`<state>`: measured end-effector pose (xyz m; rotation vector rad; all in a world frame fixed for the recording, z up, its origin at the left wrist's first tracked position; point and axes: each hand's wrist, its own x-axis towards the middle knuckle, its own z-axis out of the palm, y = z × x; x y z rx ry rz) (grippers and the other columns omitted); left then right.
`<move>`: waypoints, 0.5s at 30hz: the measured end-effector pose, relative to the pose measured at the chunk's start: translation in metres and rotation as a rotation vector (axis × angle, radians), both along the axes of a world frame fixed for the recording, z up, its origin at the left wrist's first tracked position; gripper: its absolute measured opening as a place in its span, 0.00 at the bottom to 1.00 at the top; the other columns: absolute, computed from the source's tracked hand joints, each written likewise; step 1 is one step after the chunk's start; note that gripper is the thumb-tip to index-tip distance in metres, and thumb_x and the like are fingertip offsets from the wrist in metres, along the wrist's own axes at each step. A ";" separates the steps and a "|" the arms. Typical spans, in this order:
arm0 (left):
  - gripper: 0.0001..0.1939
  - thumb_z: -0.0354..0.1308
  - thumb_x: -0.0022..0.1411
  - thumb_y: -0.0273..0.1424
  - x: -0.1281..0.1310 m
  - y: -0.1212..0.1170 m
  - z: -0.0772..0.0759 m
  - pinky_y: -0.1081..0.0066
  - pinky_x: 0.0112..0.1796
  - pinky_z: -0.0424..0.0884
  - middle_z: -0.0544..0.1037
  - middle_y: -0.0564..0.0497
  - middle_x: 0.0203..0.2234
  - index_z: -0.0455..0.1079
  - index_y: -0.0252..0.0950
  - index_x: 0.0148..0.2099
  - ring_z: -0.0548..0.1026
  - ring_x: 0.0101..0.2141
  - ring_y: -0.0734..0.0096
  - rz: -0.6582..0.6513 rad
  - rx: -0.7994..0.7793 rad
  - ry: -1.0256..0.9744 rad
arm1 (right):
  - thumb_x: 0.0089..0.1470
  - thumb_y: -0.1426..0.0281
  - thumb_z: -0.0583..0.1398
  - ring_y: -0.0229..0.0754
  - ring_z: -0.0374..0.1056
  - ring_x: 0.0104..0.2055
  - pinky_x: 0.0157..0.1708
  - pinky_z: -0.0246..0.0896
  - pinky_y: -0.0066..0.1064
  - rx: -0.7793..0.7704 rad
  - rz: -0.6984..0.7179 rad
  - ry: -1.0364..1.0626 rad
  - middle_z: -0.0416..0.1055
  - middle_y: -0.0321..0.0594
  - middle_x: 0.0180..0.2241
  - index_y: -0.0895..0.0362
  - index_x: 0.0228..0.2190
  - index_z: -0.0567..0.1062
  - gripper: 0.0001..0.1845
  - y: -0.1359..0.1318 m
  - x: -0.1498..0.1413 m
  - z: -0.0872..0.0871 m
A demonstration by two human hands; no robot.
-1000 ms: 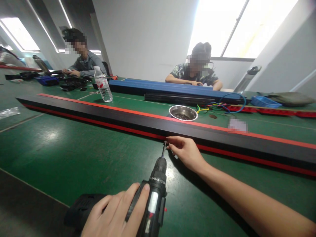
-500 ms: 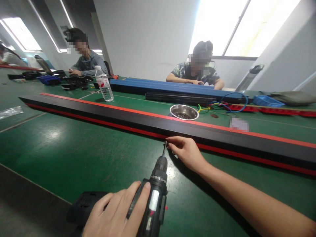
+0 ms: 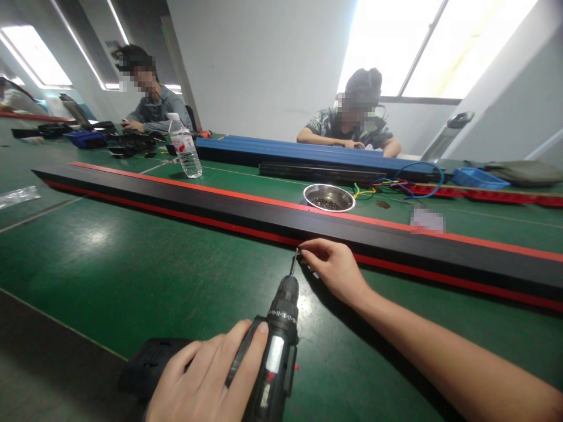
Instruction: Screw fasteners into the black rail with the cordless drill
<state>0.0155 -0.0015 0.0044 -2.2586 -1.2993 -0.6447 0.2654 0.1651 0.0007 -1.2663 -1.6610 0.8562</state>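
My left hand (image 3: 206,375) is wrapped round a black cordless drill (image 3: 281,346), its battery end pointing left. The drill's bit (image 3: 294,262) points away from me, its tip close to the near red edge of a long black-and-red bar (image 3: 211,206). Beside that tip, the thumb and forefinger of my right hand (image 3: 334,266) are pinched together near the bar's edge. Whatever they grip is too small to make out. Behind the bar stands a metal bowl (image 3: 329,187) with many small dark pieces in it, likely screws.
A water bottle (image 3: 185,146) stands on the green table (image 3: 132,281) beyond the bar. Farther back lie blue profiles (image 3: 299,153), coloured wires (image 3: 398,183) and a blue tray (image 3: 477,178). Two people sit across the table; part of another shows at far left.
My right hand has shifted very slightly, and the bit's tip now sits a little nearer its pinched fingers. The drill stays in my left hand, almost unmoved.
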 end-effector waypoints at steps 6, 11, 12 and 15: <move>0.29 0.47 0.71 0.50 0.000 -0.001 -0.001 0.61 0.45 0.64 0.83 0.51 0.52 0.75 0.42 0.63 0.78 0.45 0.66 0.005 -0.027 0.008 | 0.60 0.67 0.67 0.46 0.80 0.39 0.43 0.75 0.39 -0.009 0.003 0.035 0.85 0.44 0.40 0.56 0.42 0.85 0.10 0.001 0.000 -0.003; 0.29 0.47 0.71 0.49 0.001 -0.002 -0.002 0.60 0.45 0.64 0.84 0.49 0.51 0.76 0.39 0.61 0.77 0.44 0.64 -0.001 0.006 0.014 | 0.60 0.66 0.66 0.46 0.80 0.39 0.41 0.75 0.38 -0.021 0.001 0.045 0.85 0.45 0.40 0.56 0.41 0.85 0.10 0.002 0.001 -0.005; 0.29 0.47 0.71 0.50 0.001 -0.002 -0.002 0.60 0.45 0.64 0.84 0.48 0.51 0.76 0.39 0.61 0.77 0.44 0.64 -0.005 0.009 0.020 | 0.61 0.66 0.66 0.46 0.80 0.38 0.40 0.75 0.38 -0.023 0.002 0.041 0.85 0.45 0.40 0.56 0.41 0.85 0.10 0.002 0.001 -0.004; 0.28 0.47 0.72 0.48 0.000 -0.003 -0.002 0.60 0.46 0.64 0.83 0.49 0.52 0.75 0.41 0.63 0.77 0.44 0.65 0.008 -0.008 0.022 | 0.61 0.67 0.65 0.45 0.79 0.36 0.39 0.75 0.37 -0.029 0.001 0.031 0.85 0.45 0.39 0.57 0.41 0.85 0.10 0.002 0.001 -0.002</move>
